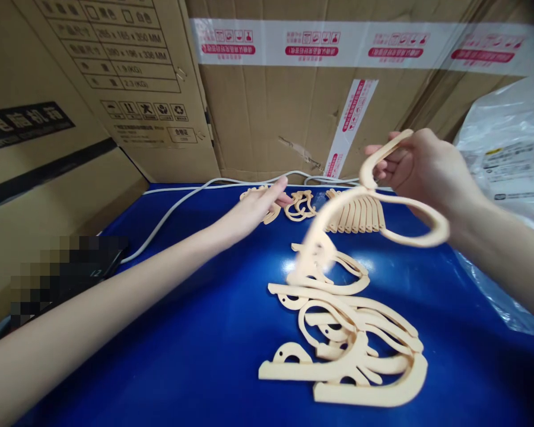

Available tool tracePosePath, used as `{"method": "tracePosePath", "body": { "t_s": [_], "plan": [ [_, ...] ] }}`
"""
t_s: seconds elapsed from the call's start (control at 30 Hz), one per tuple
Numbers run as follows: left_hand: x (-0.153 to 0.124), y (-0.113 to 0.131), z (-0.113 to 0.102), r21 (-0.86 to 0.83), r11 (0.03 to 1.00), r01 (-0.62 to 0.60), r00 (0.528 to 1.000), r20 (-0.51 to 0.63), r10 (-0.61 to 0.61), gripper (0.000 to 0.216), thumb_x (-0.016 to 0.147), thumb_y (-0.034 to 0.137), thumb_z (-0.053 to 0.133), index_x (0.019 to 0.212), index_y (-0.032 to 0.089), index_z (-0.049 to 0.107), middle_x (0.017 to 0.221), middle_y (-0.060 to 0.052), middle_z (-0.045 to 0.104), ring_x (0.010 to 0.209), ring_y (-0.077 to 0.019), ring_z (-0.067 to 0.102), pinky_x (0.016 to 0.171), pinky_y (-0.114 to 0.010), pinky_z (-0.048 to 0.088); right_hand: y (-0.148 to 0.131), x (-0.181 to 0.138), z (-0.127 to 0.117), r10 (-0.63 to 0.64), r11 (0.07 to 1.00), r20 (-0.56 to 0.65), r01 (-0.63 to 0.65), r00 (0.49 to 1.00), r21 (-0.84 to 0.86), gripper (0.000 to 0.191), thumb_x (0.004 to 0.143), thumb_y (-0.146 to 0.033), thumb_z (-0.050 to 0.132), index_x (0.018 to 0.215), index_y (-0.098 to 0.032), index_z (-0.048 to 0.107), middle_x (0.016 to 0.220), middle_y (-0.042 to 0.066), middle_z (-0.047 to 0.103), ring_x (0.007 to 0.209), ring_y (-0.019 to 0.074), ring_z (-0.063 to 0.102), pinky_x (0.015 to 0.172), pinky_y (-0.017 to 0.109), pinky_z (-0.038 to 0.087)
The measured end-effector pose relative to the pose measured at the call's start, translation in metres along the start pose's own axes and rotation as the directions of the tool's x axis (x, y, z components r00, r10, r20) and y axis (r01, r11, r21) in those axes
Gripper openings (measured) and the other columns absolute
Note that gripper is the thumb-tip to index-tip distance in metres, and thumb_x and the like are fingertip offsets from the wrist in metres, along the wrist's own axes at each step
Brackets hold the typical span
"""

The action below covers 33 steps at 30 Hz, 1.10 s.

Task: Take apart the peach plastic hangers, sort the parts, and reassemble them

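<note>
My right hand (420,163), its fingers closed, holds a cream plastic folding hanger (371,172) up above the blue table; its lower end is blurred. My left hand (262,204) reaches to the back with fingers stretched out, over a small group of cream curved pieces (273,213) that it partly hides. I cannot tell whether it touches them. Beside that hand lie more looped cream pieces (300,207), and right of those a neat row of cream curved strips (353,213). Nearer me is a loose, overlapping pile of cream hangers (360,332).
Cardboard boxes (258,112) stand along the back and left of the blue table (169,356). A white cable (169,216) runs along the rear edge. Clear plastic packaging (507,142) lies at right, and a dark object (102,255) at left.
</note>
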<state>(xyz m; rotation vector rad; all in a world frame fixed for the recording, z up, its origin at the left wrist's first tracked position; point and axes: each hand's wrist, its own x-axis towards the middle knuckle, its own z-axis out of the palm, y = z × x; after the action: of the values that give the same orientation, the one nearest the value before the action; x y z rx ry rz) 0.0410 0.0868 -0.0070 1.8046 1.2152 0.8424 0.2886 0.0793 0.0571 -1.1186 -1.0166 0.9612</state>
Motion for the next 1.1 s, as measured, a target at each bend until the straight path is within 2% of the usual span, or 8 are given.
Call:
{"method": "tracePosePath", "body": {
  "t_s": [0.13, 0.33, 0.4, 0.53, 0.67, 0.8, 0.93, 1.1],
  "plan": [
    [-0.022, 0.028, 0.017, -0.482, 0.848, 0.218, 0.933, 0.359, -0.036, 0.057, 0.092, 0.067, 0.041, 0.096, 0.017, 0.067, 0.095, -0.008, 0.072, 0.088, -0.0191, 0.065, 0.071, -0.027, 0.050, 0.016, -0.007, -0.001, -0.190, 0.973, -0.088, 0.199, 0.978, 0.118, 0.015, 0.084, -0.008, 0.040, 0.082, -0.021, 0.048, 0.079, 0.009, 0.076, 0.059, 0.0103, 0.067, 0.054, 0.020, 0.048],
    [-0.026, 0.042, 0.011, -0.618, 0.739, 0.269, 0.946, 0.315, -0.081, 0.013, 0.090, 0.018, 0.062, 0.102, 0.015, 0.062, 0.109, -0.007, 0.071, 0.090, -0.0166, 0.071, 0.070, -0.023, 0.056, 0.024, -0.016, -0.021, -0.377, 0.891, 0.252, 0.424, 0.891, -0.165, 0.024, 0.067, -0.015, 0.071, 0.078, -0.022, 0.051, 0.088, 0.005, 0.075, 0.078, 0.0169, 0.071, 0.067, 0.027, 0.055],
    [-0.025, 0.044, 0.011, -0.598, 0.749, 0.285, 0.937, 0.337, -0.088, 0.025, 0.086, 0.007, 0.060, 0.110, 0.015, 0.059, 0.119, -0.010, 0.069, 0.095, -0.0189, 0.072, 0.070, -0.024, 0.057, 0.024, -0.019, -0.027, -0.411, 0.718, 0.410, 0.567, 0.814, -0.404, 0.024, 0.072, -0.021, 0.073, 0.085, -0.022, 0.054, 0.090, 0.004, 0.072, 0.075, 0.0157, 0.068, 0.066, 0.027, 0.053],
    [-0.025, 0.044, 0.016, -0.593, 0.730, 0.340, 0.881, 0.473, -0.026, 0.046, 0.085, 0.006, 0.058, 0.128, 0.020, 0.051, 0.125, -0.011, 0.068, 0.095, -0.0214, 0.073, 0.067, -0.025, 0.058, 0.024, -0.031, -0.030, -0.380, 0.137, 0.668, 0.753, 0.640, -0.644, 0.019, 0.094, -0.034, 0.056, 0.104, -0.019, 0.064, 0.096, 0.006, 0.072, 0.062, 0.0136, 0.061, 0.055, 0.027, 0.041],
    [-0.023, 0.044, 0.023, -0.616, 0.656, 0.437, 0.846, 0.529, -0.067, 0.034, 0.084, 0.007, 0.058, 0.117, 0.015, 0.057, 0.105, -0.010, 0.071, 0.081, -0.0155, 0.069, 0.055, -0.020, 0.050, 0.027, -0.043, -0.028, -0.349, -0.128, 0.731, 0.743, 0.587, -0.657, 0.033, 0.100, -0.037, 0.043, 0.114, -0.021, 0.069, 0.107, 0.008, 0.076, 0.065, 0.0190, 0.067, 0.050, 0.029, 0.032],
    [-0.018, 0.046, 0.030, -0.568, 0.689, 0.450, 0.836, 0.539, -0.102, 0.024, 0.079, 0.003, 0.053, 0.101, 0.013, 0.060, 0.086, -0.004, 0.060, 0.064, -0.0086, 0.056, 0.049, -0.019, 0.040, 0.030, -0.040, -0.028, -0.214, 0.132, 0.687, 0.717, 0.695, -0.684, 0.038, 0.099, -0.041, 0.043, 0.118, -0.022, 0.070, 0.090, 0.007, 0.076, 0.063, 0.0191, 0.067, 0.052, 0.028, 0.037],
    [-0.006, 0.040, 0.038, -0.178, 0.971, 0.158, 0.948, 0.303, -0.098, 0.029, 0.071, 0.000, 0.055, 0.094, 0.018, 0.052, 0.086, 0.000, 0.053, 0.059, -0.0075, 0.046, 0.048, -0.020, 0.035, 0.034, -0.018, -0.032, 0.143, 0.522, 0.457, 0.325, 0.878, -0.788, 0.042, 0.096, -0.048, 0.044, 0.111, -0.020, 0.071, 0.065, 0.002, 0.066, 0.039, 0.0130, 0.050, 0.039, 0.026, 0.034],
    [0.017, 0.042, 0.051, -0.080, 0.987, 0.137, 0.956, 0.270, -0.111, 0.019, 0.076, 0.005, 0.051, 0.089, 0.019, 0.048, 0.091, -0.002, 0.056, 0.073, -0.0116, 0.056, 0.056, -0.020, 0.045, 0.046, 0.022, -0.038, 0.146, 0.270, 0.234, 0.189, 0.961, -0.944, 0.034, 0.096, -0.033, 0.042, 0.109, -0.016, 0.068, 0.067, 0.004, 0.068, 0.050, 0.0154, 0.059, 0.050, 0.027, 0.044]
  ]
}}
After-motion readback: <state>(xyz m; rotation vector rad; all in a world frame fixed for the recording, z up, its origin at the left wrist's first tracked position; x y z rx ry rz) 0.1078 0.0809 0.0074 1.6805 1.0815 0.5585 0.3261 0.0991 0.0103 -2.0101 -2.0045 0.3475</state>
